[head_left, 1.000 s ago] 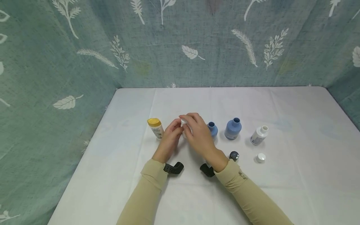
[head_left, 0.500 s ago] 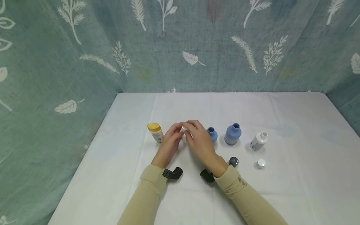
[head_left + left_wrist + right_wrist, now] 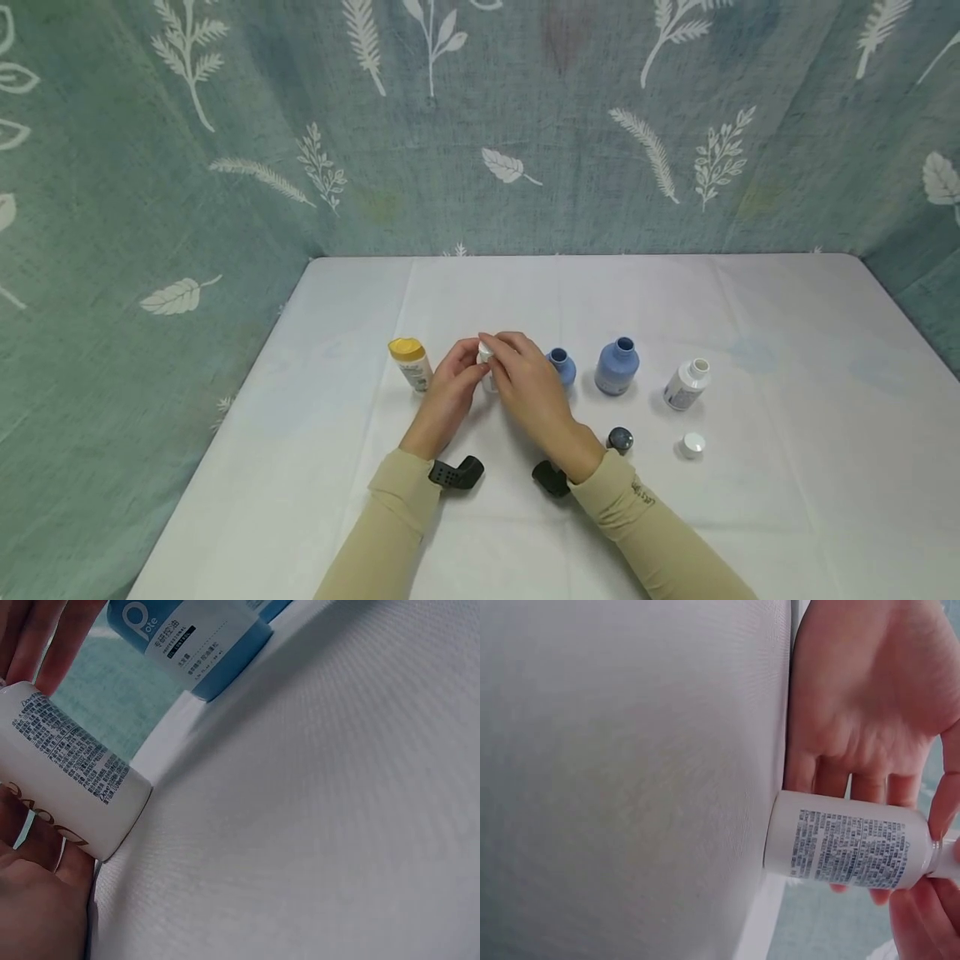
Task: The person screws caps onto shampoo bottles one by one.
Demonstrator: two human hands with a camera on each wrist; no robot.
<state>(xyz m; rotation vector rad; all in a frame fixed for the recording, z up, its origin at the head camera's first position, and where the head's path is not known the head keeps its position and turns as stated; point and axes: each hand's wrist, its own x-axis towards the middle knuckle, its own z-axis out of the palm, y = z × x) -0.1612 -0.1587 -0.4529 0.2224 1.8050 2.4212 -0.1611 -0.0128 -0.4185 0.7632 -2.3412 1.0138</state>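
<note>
A small white bottle [image 3: 840, 844] with a block of dark printed text stands upright on the table between both hands. In the head view my left hand [image 3: 445, 392] grips it from the left, fingers near the neck. My right hand [image 3: 532, 396] reaches over from the right, its thumb and forefinger pinching the white cap [image 3: 485, 352] at the top. The right wrist view shows the other right fingers stretched behind the bottle. Much of the bottle is hidden by the hands in the head view. Right beside the right hand is a blue bottle [image 3: 561, 368] without a cap.
Left of the hands stands a white bottle with a yellow cap [image 3: 407, 350]. To the right are a second uncapped blue bottle [image 3: 617, 368] and an uncapped white bottle [image 3: 685, 386]. Nearer lie a loose white cap [image 3: 692, 445] and a dark round-topped piece [image 3: 620, 439].
The head view has tilted up, so the table sits lower in frame. Both hands stay at the white bottle, with small shifts of the fingers around its cap.
</note>
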